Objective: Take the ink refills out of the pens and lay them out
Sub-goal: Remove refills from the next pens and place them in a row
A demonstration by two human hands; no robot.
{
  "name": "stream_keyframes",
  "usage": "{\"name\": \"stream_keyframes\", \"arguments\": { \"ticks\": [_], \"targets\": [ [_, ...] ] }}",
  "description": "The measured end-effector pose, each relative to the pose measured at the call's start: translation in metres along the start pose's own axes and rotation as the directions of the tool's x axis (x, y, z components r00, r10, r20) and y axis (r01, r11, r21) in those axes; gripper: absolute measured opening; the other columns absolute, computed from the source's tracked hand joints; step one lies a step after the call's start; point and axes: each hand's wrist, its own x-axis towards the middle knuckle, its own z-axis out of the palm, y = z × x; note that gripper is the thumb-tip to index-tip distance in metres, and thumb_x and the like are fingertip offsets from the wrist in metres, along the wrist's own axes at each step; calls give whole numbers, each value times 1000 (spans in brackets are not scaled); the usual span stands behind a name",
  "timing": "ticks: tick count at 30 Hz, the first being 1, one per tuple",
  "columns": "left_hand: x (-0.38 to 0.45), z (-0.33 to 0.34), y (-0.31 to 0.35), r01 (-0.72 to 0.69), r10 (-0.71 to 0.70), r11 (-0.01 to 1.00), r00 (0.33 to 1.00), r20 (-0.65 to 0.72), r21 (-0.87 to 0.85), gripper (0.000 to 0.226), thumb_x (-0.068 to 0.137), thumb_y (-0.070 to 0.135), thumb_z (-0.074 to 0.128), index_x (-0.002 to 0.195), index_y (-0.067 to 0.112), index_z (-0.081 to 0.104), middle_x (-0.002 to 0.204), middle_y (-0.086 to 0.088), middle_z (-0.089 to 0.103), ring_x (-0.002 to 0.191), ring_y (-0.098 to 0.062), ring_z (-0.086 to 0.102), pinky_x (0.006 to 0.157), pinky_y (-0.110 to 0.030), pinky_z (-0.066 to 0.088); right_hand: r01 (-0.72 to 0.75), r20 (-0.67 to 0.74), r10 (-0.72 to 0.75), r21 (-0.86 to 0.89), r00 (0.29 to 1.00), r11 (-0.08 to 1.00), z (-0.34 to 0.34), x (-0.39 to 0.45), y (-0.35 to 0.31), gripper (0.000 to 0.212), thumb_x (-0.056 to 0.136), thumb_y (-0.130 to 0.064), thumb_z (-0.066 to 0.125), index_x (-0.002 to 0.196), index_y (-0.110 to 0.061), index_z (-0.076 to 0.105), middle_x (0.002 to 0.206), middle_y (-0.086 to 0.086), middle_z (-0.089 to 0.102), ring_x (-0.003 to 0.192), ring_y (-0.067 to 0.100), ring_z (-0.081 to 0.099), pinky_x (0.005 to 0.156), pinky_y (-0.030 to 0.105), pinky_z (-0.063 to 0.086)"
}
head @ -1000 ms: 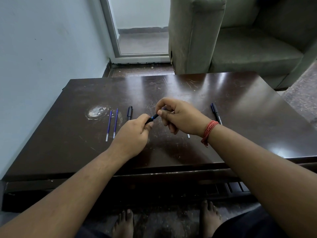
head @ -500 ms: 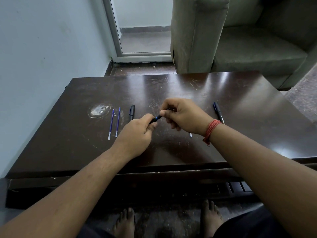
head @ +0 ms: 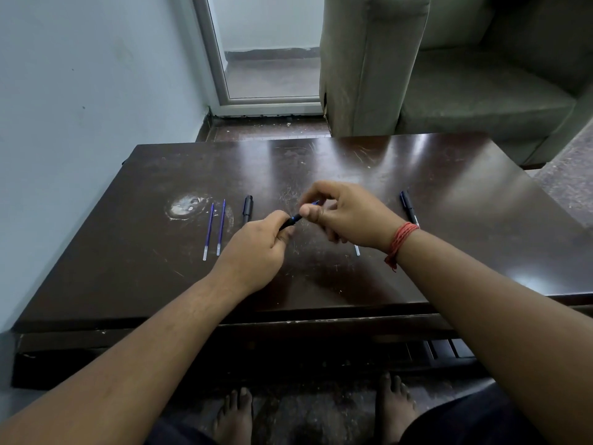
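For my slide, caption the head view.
Left hand and right hand work a pen beside two refills.

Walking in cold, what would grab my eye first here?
Two bare hands meet mid-table: the left hand grips a dark pen barrel while the right hand pinches its blue tip. Left of them, two thin blue ink refills lie side by side on the dark glossy wooden table.

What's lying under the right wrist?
Only a pale tube end shows on the table below the right hand; it looks like a refill, but the rest is covered.
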Motion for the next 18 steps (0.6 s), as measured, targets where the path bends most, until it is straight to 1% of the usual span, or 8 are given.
{"name": "stream_keyframes", "arguments": {
  "ticks": [2,4,6,8,11,13,15,18],
  "targets": [
    [0,-1,0,-1,0,1000,1000,-4,-11,15,104,25,46,98,15,56,66,-4,58,52,-19,51,51,-39,42,16,33,-19,63,999,998,-2,-1,1,14,93,-20,66,107,-22,65,77,-8,65,51,12,61,48,35,53],
    [-1,0,0,-4,4,1000,1000,-5,6,15,103,26,47,97,15,55,64,-4,58,52,-20,52,51,-39,42,16,36,-17,25,999,1000,1,0,2,6,94,-16,64,98,-19,67,63,-6,63,47,11,59,44,28,48],
    [-1,1,0,-2,2,1000,1000,0,11,15,103,26,47,99,15,55,64,-4,58,52,-22,52,51,-40,42,4,-1,-4,-65,1000,998,4,2,0,16,97,-27,60,87,-17,67,60,-3,64,45,13,59,42,20,42],
    [-1,1,0,-1,1,1000,1000,3,14,14,104,26,46,102,15,56,65,-4,59,52,-22,52,51,-40,43,-9,-17,7,-91,1000,996,5,3,0,25,96,-39,58,83,-18,67,62,-1,66,45,14,60,42,17,42],
    [0,0,0,-3,3,1000,1000,2,-9,14,104,25,46,100,16,56,66,-5,59,53,-21,53,51,-40,44,17,3,-17,19,1000,1000,1,1,3,12,90,-29,69,100,-23,67,73,-7,66,48,11,59,46,21,47],
    [0,1,0,-8,8,1000,1000,0,-4,15,104,26,46,97,16,55,65,-4,59,52,-21,53,51,-40,43,39,25,-40,34,999,999,0,1,5,12,90,-16,70,99,-23,67,68,-4,64,50,11,59,48,32,54],
    [-1,2,0,-7,7,1000,1000,0,11,17,104,27,46,96,15,55,63,-3,57,52,-21,52,51,-39,41,60,3,-60,-21,998,998,3,3,5,8,91,-13,67,93,-20,68,65,0,64,52,12,61,49,35,56],
    [-1,2,0,-4,4,1000,1000,-10,27,17,104,26,47,95,13,55,63,-3,57,53,-22,52,51,-36,40,107,-31,-115,-194,993,975,6,5,6,6,93,-19,65,90,-16,69,62,-6,60,49,3,56,50,21,49]
  ]
}}
